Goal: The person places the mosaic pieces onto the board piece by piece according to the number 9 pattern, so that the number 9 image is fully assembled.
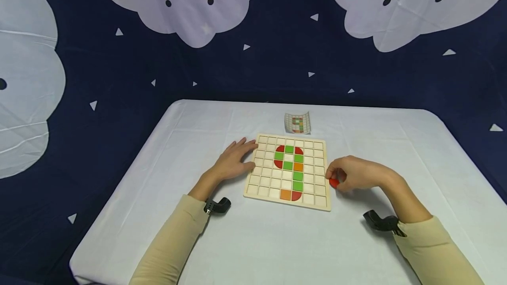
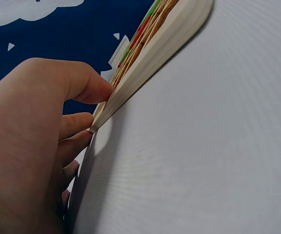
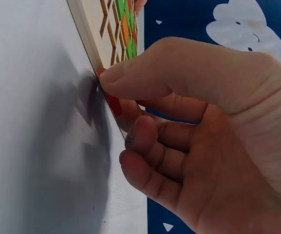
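A wooden grid board (image 1: pixel 266 180) lies on the table, bearing green squares (image 1: pixel 298 176), orange squares (image 1: pixel 285 194) and red rounded pieces (image 1: pixel 296 195). My left hand (image 1: pixel 233 160) rests at the board's left edge, its fingers fairly straight. In the left wrist view, the thumb (image 2: pixel 97 90) touches that edge. Just off the board's right edge, my right hand (image 1: pixel 358 173) pinches a red piece (image 1: pixel 334 183) between thumb and fingers. The right wrist view shows the thumb over the red piece (image 3: pixel 114 103), so its full outline is hidden.
Behind the board lies a slightly curled pattern card (image 1: pixel 297 123) printed with a similar coloured figure. A white cloth covers the table (image 1: pixel 190 126). A dark blue curtain (image 1: pixel 277 69) with clouds hangs beyond the far edge. Each wrist wears a black camera mount (image 1: pixel 381 221).
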Demonstrator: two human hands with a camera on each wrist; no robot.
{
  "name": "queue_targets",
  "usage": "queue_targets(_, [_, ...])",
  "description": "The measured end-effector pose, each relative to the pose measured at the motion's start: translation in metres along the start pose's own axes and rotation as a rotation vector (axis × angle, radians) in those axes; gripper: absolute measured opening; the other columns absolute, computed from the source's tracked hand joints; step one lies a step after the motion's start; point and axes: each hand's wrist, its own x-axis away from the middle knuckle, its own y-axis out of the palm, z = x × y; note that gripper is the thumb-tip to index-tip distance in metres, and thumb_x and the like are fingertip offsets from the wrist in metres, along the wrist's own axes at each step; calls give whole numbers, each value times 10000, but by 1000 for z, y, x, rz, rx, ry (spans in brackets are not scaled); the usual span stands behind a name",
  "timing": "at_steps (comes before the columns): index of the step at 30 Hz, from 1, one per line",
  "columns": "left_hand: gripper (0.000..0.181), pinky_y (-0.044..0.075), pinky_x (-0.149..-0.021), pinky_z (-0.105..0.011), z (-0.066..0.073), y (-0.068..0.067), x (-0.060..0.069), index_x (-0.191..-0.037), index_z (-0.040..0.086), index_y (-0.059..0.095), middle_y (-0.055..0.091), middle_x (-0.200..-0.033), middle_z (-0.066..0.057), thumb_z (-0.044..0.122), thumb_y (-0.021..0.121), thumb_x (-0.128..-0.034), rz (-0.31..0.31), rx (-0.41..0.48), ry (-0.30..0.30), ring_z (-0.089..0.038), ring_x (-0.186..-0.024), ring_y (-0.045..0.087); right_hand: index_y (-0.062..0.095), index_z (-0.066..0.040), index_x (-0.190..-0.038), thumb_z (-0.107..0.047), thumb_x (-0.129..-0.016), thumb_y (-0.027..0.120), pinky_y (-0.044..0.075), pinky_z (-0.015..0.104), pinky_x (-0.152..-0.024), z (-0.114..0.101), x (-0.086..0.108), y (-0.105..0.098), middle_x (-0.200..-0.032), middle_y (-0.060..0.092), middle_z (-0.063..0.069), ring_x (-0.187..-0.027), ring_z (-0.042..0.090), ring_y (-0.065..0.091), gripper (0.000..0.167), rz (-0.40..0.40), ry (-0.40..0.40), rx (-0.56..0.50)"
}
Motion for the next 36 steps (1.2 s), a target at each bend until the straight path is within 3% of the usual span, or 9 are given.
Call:
queue_targets(14, [643,62,-1166,-356,0,0,0,-1444,189,451,339,-1525,47,385,557,-840,5,-6,6,-195,-1441,162,704,-169,-1043,-74,-755,706,433,262,-590,-6,-3,1,-838,576,-14,-748,159,518,304,111,-165,-20])
queue_targets(29, [646,61,-1167,-369,1,0,0,-1443,183,452,340,-1526,36,384,563,-839,4,4,5,-204,-1442,161,707,-148,-1119,-98,-798,722,437,258,-602,-8,-17,12,-922,582,-34,-766,162,516,326,163,-244,-44])
queue_targets(36, [649,57,-1166,-362,-1,1,0,-1444,192,452,339,-1526,46,396,558,-838,9,0,6,-194,-1442,157,702,-171,-1124,-105,-794,719,428,265,-618,-13,-24,19,-884,571,-52,-771,141,505,337,205,-264,-41])
